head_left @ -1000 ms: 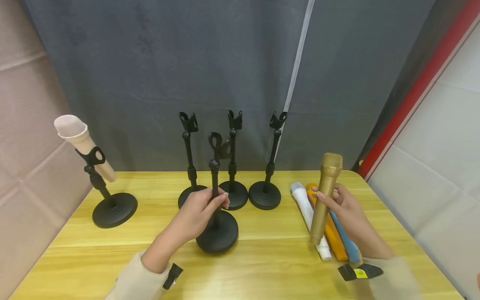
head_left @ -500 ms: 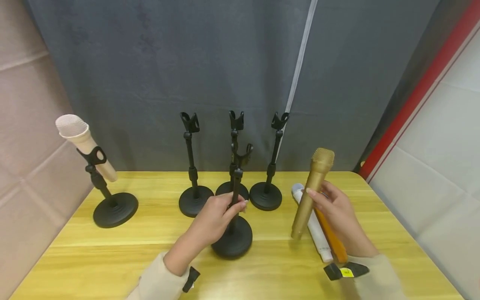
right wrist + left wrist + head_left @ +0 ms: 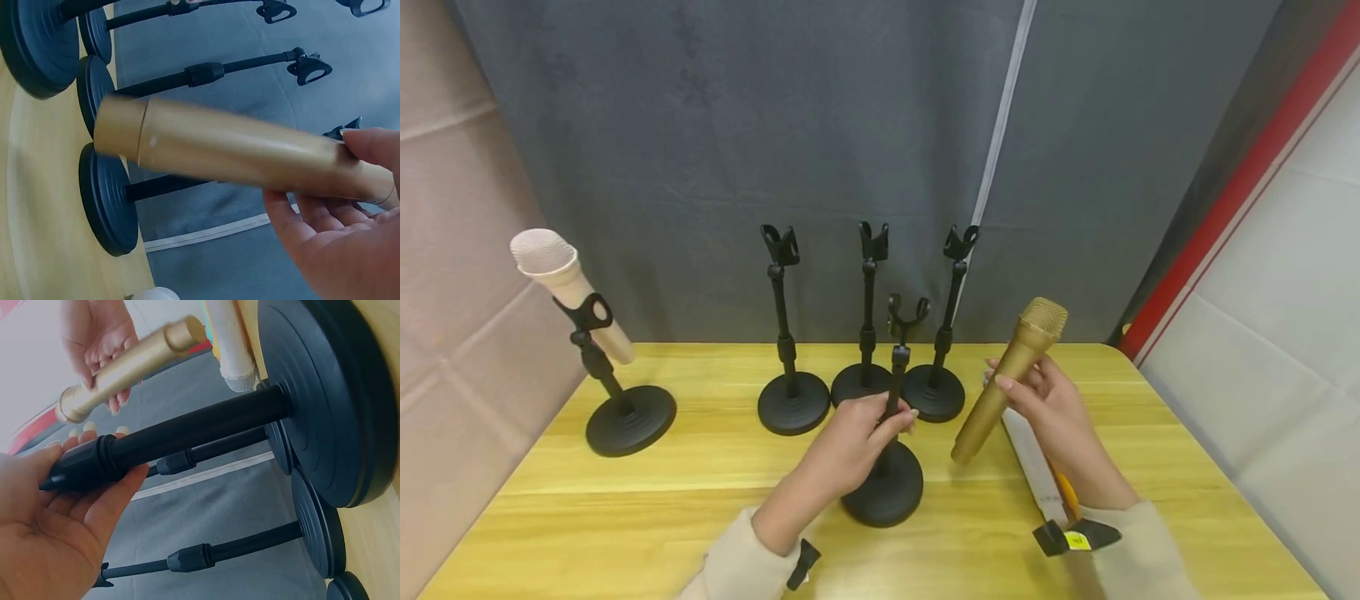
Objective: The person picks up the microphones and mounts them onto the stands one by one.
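The left hand grips a black stand, in from the back edge of the tabletop; the right hand holds the gold microphone nearer the right edge. Best match its slant to the clip, base steady.

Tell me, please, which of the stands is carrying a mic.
The stand at the far left: a pale mic leans in its clip, while the four others carry none.

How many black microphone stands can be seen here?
5: the far-left stand, holding a pale microphone; the left rear stand, middle rear stand and right rear stand; and the front stand, gripped by the left hand.
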Motion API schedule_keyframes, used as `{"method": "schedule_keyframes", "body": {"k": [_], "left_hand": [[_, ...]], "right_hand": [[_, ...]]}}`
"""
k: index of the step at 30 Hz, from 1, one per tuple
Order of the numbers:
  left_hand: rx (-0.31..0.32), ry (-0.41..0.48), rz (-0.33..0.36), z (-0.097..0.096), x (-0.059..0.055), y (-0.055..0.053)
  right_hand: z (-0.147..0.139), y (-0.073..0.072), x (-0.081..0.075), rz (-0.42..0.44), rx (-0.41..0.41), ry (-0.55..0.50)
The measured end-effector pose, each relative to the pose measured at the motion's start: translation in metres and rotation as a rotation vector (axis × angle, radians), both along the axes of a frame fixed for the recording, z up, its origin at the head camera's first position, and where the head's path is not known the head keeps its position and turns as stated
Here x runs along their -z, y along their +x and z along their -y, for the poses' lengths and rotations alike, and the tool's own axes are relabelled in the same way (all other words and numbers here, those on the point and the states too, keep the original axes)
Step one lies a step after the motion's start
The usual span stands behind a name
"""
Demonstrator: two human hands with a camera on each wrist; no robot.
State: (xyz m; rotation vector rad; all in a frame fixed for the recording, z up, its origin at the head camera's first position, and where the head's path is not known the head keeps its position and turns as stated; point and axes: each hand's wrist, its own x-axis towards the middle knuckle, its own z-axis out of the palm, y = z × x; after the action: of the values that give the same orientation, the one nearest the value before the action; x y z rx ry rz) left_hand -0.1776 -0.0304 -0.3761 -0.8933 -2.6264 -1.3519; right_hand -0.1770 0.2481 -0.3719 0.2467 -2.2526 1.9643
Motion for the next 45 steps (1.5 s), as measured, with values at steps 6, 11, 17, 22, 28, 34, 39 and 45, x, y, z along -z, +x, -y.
{"method": "schedule_keyframes", "body": {"k": [6,11,17,22,28,34,39,45], "left_hand": [[0.005,-0.012,-0.007,-0.004,0.001,0.0],[0.011,0.012,0.013,-0.007,0.002,-0.001],[0.009,-0.005,0.025,-0.007,0.002,-0.001],[0.061,-0.027,0.079,-0.001,0.001,-0.003],[0.136,-0.058,0.119,0.006,-0.004,-0.004],[0.085,-0.045,0.103,0.003,-0.001,-0.005],[0.073,-0.011,0.121,0.002,0.001,-0.005],[0.073,-0.01,0.14,0.001,0.003,-0.006]], "right_hand": [[0.004,0.0,-0.005,-0.005,-0.012,0.043],[0.011,-0.001,-0.014,-0.003,0.013,0.077],[0.018,-0.003,-0.027,-0.031,0.013,0.117],[0.025,-0.005,-0.038,-0.096,-0.006,0.128],[0.036,-0.003,-0.052,-0.166,-0.025,0.174],[0.046,-0.007,-0.069,-0.255,-0.065,0.152],[0.054,-0.013,-0.085,-0.318,-0.085,0.144],[0.064,-0.017,-0.107,-0.361,-0.084,0.152]]}}
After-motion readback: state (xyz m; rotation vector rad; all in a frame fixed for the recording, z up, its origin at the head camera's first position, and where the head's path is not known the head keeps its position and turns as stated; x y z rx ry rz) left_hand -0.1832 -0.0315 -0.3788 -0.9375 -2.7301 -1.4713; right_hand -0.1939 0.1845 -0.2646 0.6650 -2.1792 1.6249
